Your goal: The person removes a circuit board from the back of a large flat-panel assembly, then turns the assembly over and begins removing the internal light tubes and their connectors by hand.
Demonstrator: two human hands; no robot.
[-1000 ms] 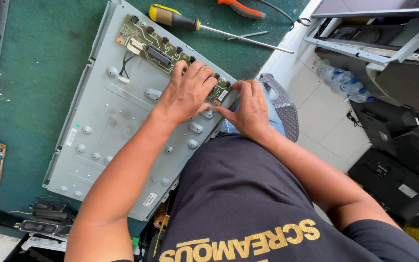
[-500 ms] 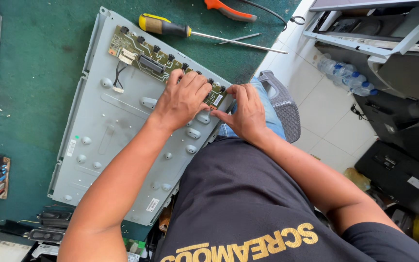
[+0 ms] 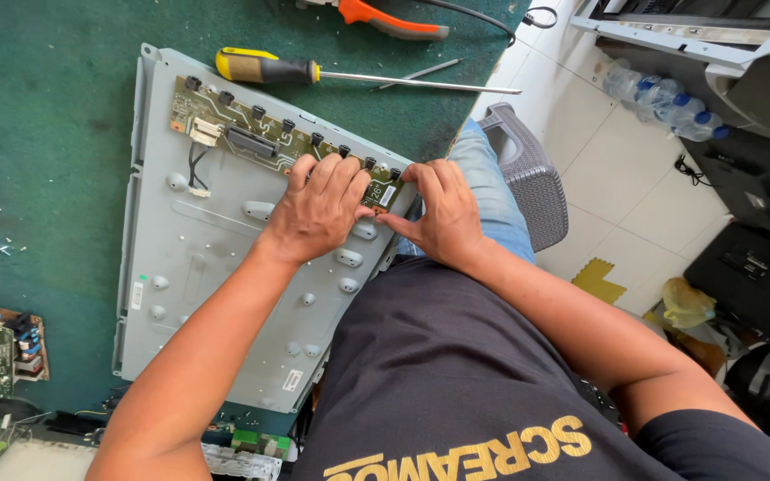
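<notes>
On the grey panel point(image 3: 225, 294), your left hand point(image 3: 318, 209) and right hand point(image 3: 438, 214) still pinch the narrow circuit board's point(image 3: 260, 138) end, unmoved since before.

A long, narrow green circuit board point(image 3: 260, 134) with a row of black round components lies flat along the upper edge of a large grey metal panel point(image 3: 198, 294); the panel rests on a green mat, slightly tilted in view.

small white labels point(image 3: 293, 380) on grey panel point(image 3: 216, 294)
</notes>
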